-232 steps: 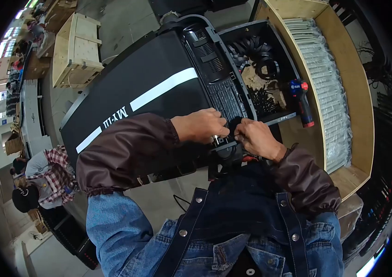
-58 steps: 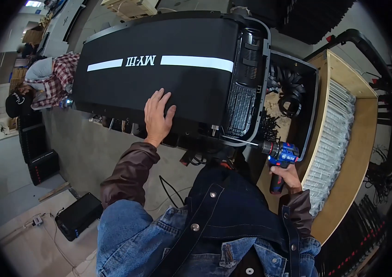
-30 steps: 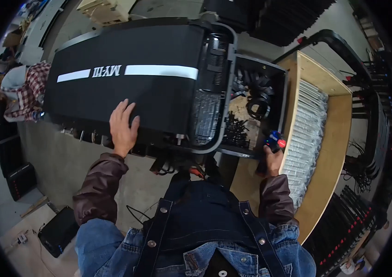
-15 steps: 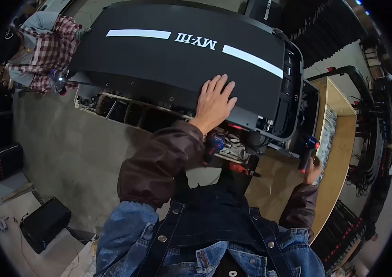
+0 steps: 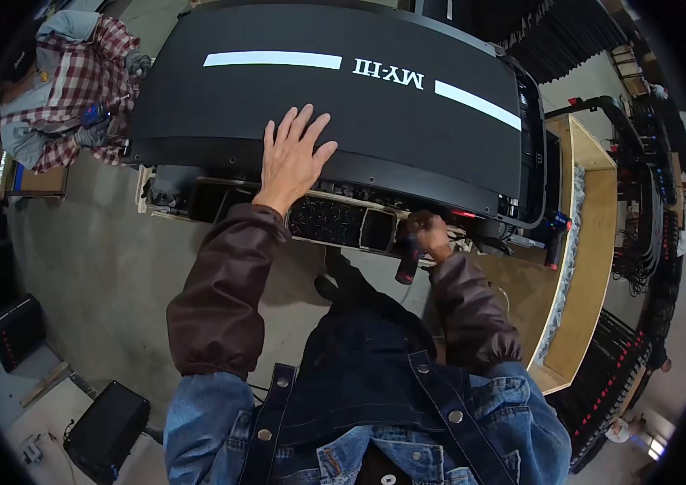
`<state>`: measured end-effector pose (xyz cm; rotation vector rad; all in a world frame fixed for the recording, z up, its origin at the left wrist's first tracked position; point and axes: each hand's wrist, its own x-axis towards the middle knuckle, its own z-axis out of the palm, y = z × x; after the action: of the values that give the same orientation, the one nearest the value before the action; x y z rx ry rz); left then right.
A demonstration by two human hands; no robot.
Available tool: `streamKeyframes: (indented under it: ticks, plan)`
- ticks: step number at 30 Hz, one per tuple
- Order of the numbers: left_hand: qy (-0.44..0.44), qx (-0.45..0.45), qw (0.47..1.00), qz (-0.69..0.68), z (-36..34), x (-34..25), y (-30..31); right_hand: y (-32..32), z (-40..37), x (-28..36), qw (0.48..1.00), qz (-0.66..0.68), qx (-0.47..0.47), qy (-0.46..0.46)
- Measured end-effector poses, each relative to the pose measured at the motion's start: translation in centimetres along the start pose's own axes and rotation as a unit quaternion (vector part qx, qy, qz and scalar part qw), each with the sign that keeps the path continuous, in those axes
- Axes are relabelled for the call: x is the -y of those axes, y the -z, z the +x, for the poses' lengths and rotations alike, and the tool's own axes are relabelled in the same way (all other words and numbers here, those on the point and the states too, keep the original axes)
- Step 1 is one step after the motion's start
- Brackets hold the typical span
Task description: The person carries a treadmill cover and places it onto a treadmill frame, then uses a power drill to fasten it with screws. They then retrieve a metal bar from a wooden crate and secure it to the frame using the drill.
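My left hand [image 5: 290,162] lies flat with fingers spread on a large black machine cover [image 5: 294,97], which carries white stripes and upside-down white lettering. Below the cover's near edge, my right hand [image 5: 433,236] is wrapped round a dark power drill [image 5: 409,260] with a red-marked base. Its front end is partly hidden under the edge and by my hand. Beneath the cover runs a parts tray [image 5: 318,234] with dark compartments, one filled with small black pieces. Another drill, blue and red [image 5: 557,241], stands upright by the cover's right end, untouched.
At the upper left a co-worker in a plaid shirt [image 5: 72,81] holds a blue drill [image 5: 96,113] near the cover's left end. A long wooden box [image 5: 593,267] with plastic-wrapped pieces stands at my right. A black case-like object [image 5: 107,430] sits at lower left.
My right hand has let go of the blue-and-red drill at the right end and moved left, taking hold of the tray drill. My left hand has slid left along the cover.
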<state>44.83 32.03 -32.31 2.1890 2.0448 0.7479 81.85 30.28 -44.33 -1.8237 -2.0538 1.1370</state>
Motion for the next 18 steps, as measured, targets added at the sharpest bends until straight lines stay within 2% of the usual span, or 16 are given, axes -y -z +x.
streamKeyframes:
  ticks: [1,2,3,5,8,12,18]
  plan:
    - [0.009,0.001,1.000,0.003,-0.2,0.0,0.2,-1.8,2.6,-1.2,0.996,-0.085,-0.024,-0.002]
    - [0.011,0.001,1.000,0.001,-0.2,-0.1,0.5,-4.3,5.3,-3.4,0.994,-0.085,-0.035,-0.064]
    - [0.014,0.000,1.000,0.002,-0.3,-0.3,0.8,-5.7,7.7,-3.9,0.990,-0.106,-0.037,-0.089]
    - [0.017,-0.006,1.000,0.015,0.0,-0.8,1.5,-8.2,12.4,-3.6,0.984,-0.134,-0.032,-0.111]
    - [0.051,0.038,0.998,0.017,0.1,-1.3,2.0,-9.3,16.4,0.1,0.978,-0.159,-0.020,-0.137]
    - [0.082,0.064,0.995,0.015,-0.9,-2.5,2.2,-8.0,17.0,3.2,0.975,-0.155,-0.010,-0.159]
    - [0.090,0.103,0.989,0.056,-1.0,-2.9,2.2,-6.4,15.1,3.3,0.983,-0.088,-0.016,-0.162]
